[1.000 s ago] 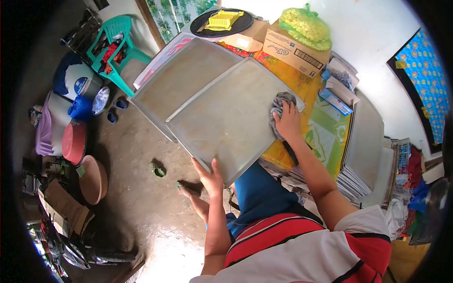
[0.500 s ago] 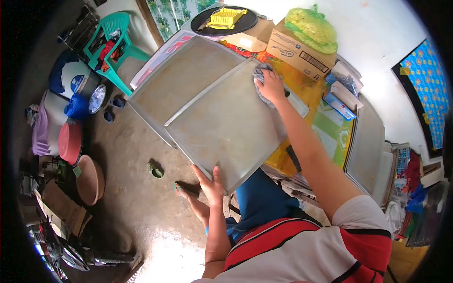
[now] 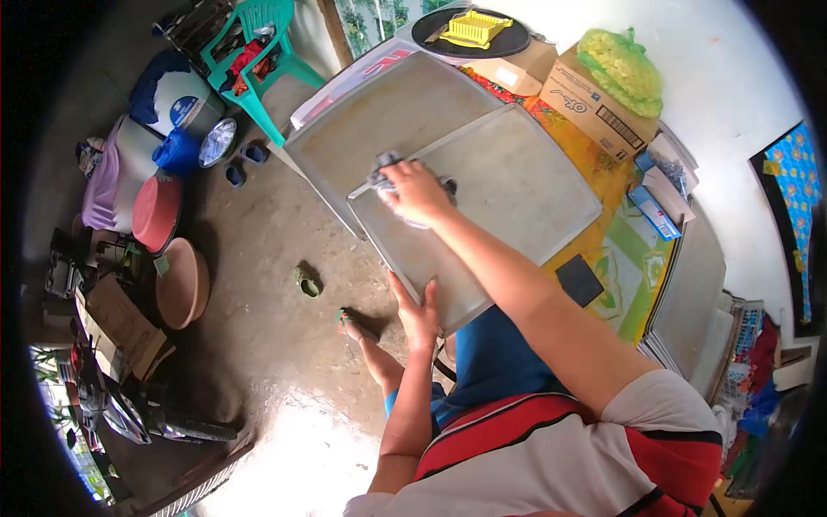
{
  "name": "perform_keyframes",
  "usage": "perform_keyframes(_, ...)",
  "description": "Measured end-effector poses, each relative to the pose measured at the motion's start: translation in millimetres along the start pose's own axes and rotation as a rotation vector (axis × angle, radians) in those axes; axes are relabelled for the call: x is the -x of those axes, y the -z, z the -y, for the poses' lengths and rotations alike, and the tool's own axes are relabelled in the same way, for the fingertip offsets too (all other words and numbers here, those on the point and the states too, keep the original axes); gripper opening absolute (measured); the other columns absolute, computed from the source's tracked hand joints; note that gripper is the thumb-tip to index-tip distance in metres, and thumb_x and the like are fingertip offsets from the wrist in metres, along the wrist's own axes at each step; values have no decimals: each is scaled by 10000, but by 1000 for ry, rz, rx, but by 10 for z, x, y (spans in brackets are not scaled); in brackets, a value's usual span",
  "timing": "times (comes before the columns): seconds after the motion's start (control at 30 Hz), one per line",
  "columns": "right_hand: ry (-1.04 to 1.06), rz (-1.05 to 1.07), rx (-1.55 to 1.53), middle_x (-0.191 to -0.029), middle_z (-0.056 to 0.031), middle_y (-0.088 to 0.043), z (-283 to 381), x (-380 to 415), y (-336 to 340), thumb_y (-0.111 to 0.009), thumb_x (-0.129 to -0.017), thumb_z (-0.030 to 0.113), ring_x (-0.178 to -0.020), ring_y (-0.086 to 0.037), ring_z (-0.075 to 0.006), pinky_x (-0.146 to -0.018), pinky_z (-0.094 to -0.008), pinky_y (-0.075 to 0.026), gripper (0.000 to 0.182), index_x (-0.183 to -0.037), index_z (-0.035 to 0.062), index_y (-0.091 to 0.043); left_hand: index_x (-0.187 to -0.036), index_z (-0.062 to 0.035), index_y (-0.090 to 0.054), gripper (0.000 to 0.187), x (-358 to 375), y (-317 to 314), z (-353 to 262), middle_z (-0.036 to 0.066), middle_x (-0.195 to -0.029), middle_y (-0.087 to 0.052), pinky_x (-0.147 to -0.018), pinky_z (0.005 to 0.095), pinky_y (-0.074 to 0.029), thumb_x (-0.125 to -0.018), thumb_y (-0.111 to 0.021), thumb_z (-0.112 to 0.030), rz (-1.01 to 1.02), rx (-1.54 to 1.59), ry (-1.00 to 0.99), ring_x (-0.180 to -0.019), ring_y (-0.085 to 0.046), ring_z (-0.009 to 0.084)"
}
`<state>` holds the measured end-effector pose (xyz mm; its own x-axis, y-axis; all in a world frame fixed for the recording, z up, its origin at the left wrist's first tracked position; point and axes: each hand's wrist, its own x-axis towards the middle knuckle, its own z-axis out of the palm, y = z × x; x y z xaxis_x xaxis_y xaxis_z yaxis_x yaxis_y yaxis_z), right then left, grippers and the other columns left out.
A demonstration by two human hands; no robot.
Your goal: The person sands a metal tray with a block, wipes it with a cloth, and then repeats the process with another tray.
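Note:
A flat metal baking tray (image 3: 525, 185) with a low rim lies slanted before me, its near corner above my lap. My left hand (image 3: 419, 317) grips its near left edge, thumb on top and the other fingers partly hidden beneath. With its fingers bunched, my right hand (image 3: 417, 195) presses a crumpled grey cloth (image 3: 385, 165) onto the tray near its far left corner. A second, larger metal tray (image 3: 405, 99) lies under and beyond the first, partly covered by it.
The table has a yellow patterned cover (image 3: 633, 258), with a dark flat object (image 3: 580, 281) on it. Behind stand a cardboard box (image 3: 594, 108), a green bag (image 3: 620, 69) and a yellow basket (image 3: 475, 29). A green chair (image 3: 267, 82) and basins (image 3: 183, 284) are leftward.
My right hand has swept the cloth from the tray's far right part to its left edge. The left hand keeps its grip. The whole view has shifted, moving the scene rightward.

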<state>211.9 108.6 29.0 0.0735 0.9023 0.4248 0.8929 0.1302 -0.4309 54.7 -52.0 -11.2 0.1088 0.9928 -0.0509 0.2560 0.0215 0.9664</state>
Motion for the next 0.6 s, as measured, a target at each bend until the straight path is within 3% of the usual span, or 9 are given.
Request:
perform_keyframes(0.07, 179, -15, -92, -1134, -137, -597, 369, 26, -388, -651, -836, 261, -1064, -542, -333, -939, -438, -435, 366, -1153, 92, -585, -1508, -27, -144, 850, -9, -10, 33, 326, -1397, -420, -1025, 428, -411, -878, -677, -230, -16, -33, -51, -1258, -476, 439)
perform_keyframes(0.17, 103, 208, -409, -1064, -195, -638, 1000, 104, -442, -671, -830, 228, -1011, -581, -363, -902, -448, -456, 350, -1129, 68, -585, -1511, -34, -137, 855, -3, -13, 2, 346, -1218, -555, -891, 469, -482, -854, -663, -185, -22, -57, -95, -1088, -588, 459)
perform_keyframes(0.2, -21, 478, -622, -1062, -214, -641, 1238, 120, -345, -652, -869, 255, -1019, -594, -380, -886, -461, -460, 363, -1156, 50, -565, -1513, -42, -138, 870, -64, -43, 310, 349, -1150, -582, -837, 469, -500, -837, -668, -178, 16, -55, -104, -1026, -614, 457)
perform_keyframes(0.27, -52, 419, -774, -1111, -211, -628, 1588, 345, -361, -618, -910, 305, -1060, -589, -375, -894, -456, -459, 401, -1206, 47, -537, -1453, 19, -257, 742, -84, 2, 423, 289, -1128, -620, -870, 433, -492, -866, -657, -194, 11, -295, -247, -1031, -621, 396)
perform_keyframes(0.33, -35, 347, -787, -1136, -204, -619, 1715, 355, -179, -607, -917, 326, -1063, -590, -368, -900, -447, -459, 425, -1233, 55, -520, -1367, 81, -368, 609, -16, -15, 116, 224, -1209, -580, -951, 380, -439, -918, -626, -238, -125, -64, -205, -1130, -553, 293)
perform_keyframes(0.43, -62, 202, -816, -1189, -188, -599, 1617, 395, 296, -606, -917, 341, -1089, -584, -358, -915, -427, -459, 462, -1277, 75, -492, -1366, 72, -382, 575, 63, 221, 280, 215, -1226, -565, -958, 352, -433, -957, -583, -278, 262, 292, 73, -1134, -543, 273)
perform_keyframes(0.47, -74, 132, -795, -1197, -187, -596, 1520, 385, 497, -610, -913, 340, -1102, -579, -352, -917, -423, -459, 471, -1288, 82, -487, -1344, 46, -422, 501, 89, 144, 487, 167, -1083, -629, -808, 327, -499, -994, -520, -299, 71, 338, 83, -937, -615, 228)
perform_keyframes(0.5, -84, 65, -776, -1205, -185, -594, 1393, 371, 635, -615, -910, 339, -1114, -575, -346, -919, -419, -460, 481, -1299, 89, -482, -1337, 19, -448, 458, 184, 229, 141, 97, -917, -634, -626, 281, -504, -1011, -482, -302, 60, 337, 275, -723, -605, 153)
perform_keyframes(0.6, -161, -189, -613, -1205, -173, -602, 833, 266, 808, -627, -897, 354, -1106, -586, -343, -912, -422, -471, 510, -1317, 106, -476, -1374, -44, -442, 452, 252, 341, 147, 35, -847, -592, -524, 245, -478, -1003, -499, -297, 130, 511, 331, -651, -562, 96)
